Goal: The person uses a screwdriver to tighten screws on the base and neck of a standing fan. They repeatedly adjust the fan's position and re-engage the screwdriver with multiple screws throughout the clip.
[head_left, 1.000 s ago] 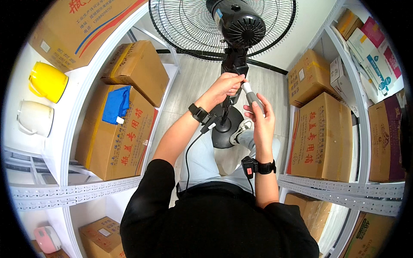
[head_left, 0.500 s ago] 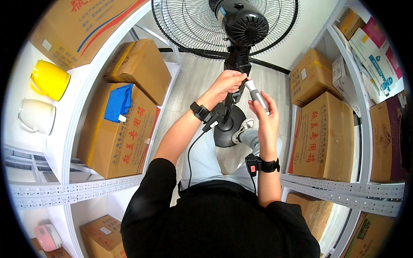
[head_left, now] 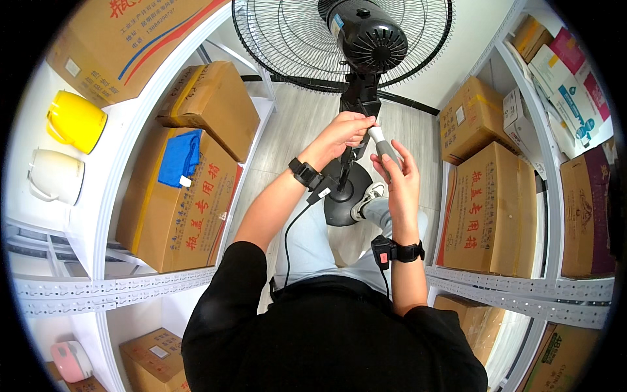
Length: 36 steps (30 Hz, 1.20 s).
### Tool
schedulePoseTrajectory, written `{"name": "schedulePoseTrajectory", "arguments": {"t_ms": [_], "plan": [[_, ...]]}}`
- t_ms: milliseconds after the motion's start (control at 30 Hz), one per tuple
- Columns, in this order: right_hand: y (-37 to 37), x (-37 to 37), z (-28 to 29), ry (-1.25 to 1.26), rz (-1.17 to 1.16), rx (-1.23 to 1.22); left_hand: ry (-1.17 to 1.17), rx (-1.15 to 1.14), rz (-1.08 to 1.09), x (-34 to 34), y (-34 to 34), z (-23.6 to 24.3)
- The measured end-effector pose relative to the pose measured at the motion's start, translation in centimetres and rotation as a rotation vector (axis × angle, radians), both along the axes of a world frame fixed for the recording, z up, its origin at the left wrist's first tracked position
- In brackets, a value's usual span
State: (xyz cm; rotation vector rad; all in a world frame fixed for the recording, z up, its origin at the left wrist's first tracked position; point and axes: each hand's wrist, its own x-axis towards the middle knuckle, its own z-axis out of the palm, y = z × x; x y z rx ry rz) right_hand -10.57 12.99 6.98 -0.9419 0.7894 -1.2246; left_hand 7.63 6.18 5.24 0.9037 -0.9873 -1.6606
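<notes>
My right hand (head_left: 403, 178) grips a slim tool with a grey handle and a white tapered end (head_left: 386, 151), thumb on one side and fingers partly spread on the other. It points up and to the left. My left hand (head_left: 341, 137) is closed in a pinch at the tool's white tip; whatever is between its fingertips is too small to make out. Both hands are in front of the pole of a black standing fan (head_left: 373, 44), below its motor housing. The fan's round base (head_left: 341, 210) rests on the floor by my shoe.
White metal shelves flank me, holding cardboard boxes (head_left: 189, 196) on the left and more boxes (head_left: 486, 209) on the right. A blue cloth (head_left: 179, 158) lies on a left box. Yellow (head_left: 77, 122) and white (head_left: 57, 176) small buckets stand at far left. Black straps with cables circle both wrists.
The tool has shifted slightly up and left, its tip now closer to my left fingertips. My right fingers have moved along its handle. My left hand has come down a little.
</notes>
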Motion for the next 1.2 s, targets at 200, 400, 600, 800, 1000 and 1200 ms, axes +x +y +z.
{"name": "schedulePoseTrajectory", "arguments": {"t_ms": [200,400,600,800,1000,1200], "plan": [[0.0,-0.2,0.3,0.007,0.009,0.016,-0.035,0.045,0.009,-0.1,0.0,0.5],[0.0,0.0,0.0,-0.042,-0.011,-0.011,0.08,0.011,0.007,-0.2,-0.4,0.0],[0.2,0.1,0.0,0.073,-0.067,-0.051,0.051,0.063,0.059,-0.8,0.1,0.5],[0.2,0.2,-0.1,0.096,-0.08,-0.087,0.068,0.007,0.05,-0.2,-0.8,-0.6],[-0.1,-0.1,-0.6,0.117,-0.103,-0.113,0.058,0.054,0.04,-0.6,-0.1,0.5],[-0.1,0.2,-0.5,0.187,-0.127,-0.218,0.037,0.031,0.087,-0.2,-0.7,-0.2]]}}
